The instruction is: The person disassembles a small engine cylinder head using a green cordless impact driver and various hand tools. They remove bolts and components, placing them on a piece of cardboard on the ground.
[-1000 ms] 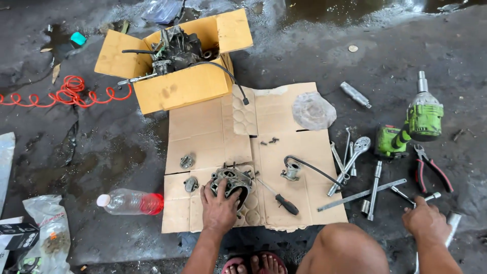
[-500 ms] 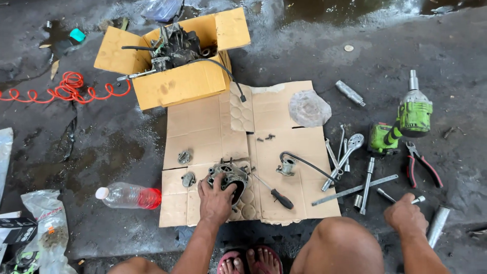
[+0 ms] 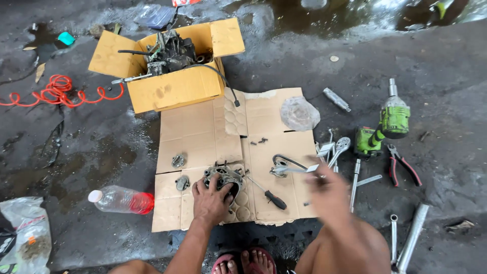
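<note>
My left hand (image 3: 210,202) rests palm down on a grey metal engine part (image 3: 227,176) lying on a flattened cardboard sheet (image 3: 203,132). My right hand (image 3: 327,190) is blurred in motion over the sheet's right edge, near a metal bracket with a black hose (image 3: 284,165). A small pale piece shows at its fingertips, but the blur hides whether it is held. A black-handled screwdriver (image 3: 270,196) lies between my hands. Two small metal parts (image 3: 178,161) sit left of the engine part.
An open cardboard box (image 3: 172,89) holding an engine stands at the back. A green power wrench (image 3: 391,122), red-handled pliers (image 3: 404,171), spanners (image 3: 339,148) and metal rods (image 3: 412,236) lie on the right. A plastic bottle (image 3: 122,199) and an orange coiled hose (image 3: 61,91) lie on the left. My feet (image 3: 243,261) are at the sheet's near edge.
My right hand has come left from the tools on the wet ground to the cardboard's right edge. My left hand has stayed on the engine part.
</note>
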